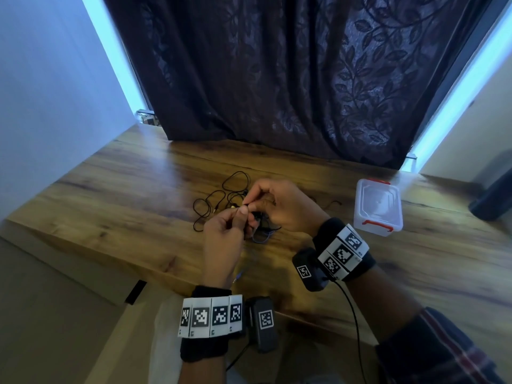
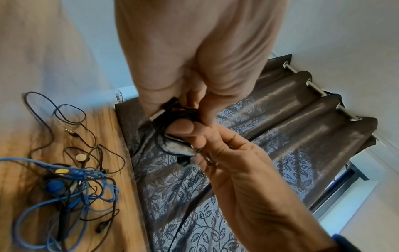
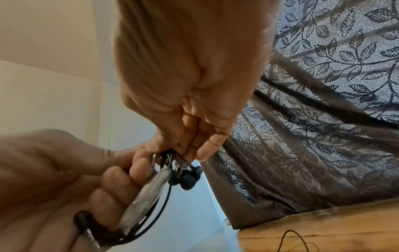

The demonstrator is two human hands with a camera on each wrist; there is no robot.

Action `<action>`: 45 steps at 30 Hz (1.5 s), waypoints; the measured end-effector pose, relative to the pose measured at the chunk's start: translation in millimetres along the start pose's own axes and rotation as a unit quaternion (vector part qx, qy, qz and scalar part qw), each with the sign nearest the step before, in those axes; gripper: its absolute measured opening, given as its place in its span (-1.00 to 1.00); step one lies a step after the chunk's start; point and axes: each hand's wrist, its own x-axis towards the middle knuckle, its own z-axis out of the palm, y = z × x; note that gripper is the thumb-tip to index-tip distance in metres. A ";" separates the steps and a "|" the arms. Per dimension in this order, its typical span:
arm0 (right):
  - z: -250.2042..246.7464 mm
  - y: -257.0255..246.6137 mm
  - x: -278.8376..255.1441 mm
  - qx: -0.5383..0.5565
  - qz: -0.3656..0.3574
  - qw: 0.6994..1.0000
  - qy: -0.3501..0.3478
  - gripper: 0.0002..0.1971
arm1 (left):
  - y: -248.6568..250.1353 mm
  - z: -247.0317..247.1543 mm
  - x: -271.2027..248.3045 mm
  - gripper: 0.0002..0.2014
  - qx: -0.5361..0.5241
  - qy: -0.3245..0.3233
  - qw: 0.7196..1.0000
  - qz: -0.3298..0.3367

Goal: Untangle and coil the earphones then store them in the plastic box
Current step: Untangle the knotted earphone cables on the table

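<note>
A small coiled bundle of black earphones (image 2: 164, 126) hangs above the table's middle, held by both hands. My left hand (image 1: 243, 216) grips the coil (image 3: 155, 201) with its fingers curled round it. My right hand (image 1: 250, 202) pinches the cable at the top of the bundle (image 3: 172, 156). One black earbud (image 3: 190, 180) dangles below the pinch, and a silvery strip (image 3: 146, 192) lies along the coil. The clear plastic box (image 1: 378, 206) with red latches stands to the right with its lid on.
More tangled earphones lie on the wooden table (image 1: 124, 195) under and left of my hands: a black set (image 1: 221, 198) and a blue set (image 2: 71, 187). A dark leaf-patterned curtain (image 1: 277, 79) hangs behind the table. A dark object (image 1: 493, 195) stands at the far right.
</note>
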 end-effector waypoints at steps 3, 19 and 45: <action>1.0 1.0 -1.2 -0.004 -0.017 1.000 0.020 -0.94 | -6.5 -3.6 6.0 -0.74 0.034 0.017 0.999 0.020; 1.4 4.4 -12.8 0.027 0.000 0.999 0.041 -0.93 | -5.5 2.1 1.6 -0.63 -0.100 -0.108 0.982 -0.120; 8.2 38.4 -38.0 0.049 0.108 0.989 0.083 -0.93 | -32.5 14.3 3.1 -0.89 0.108 -0.022 0.993 0.040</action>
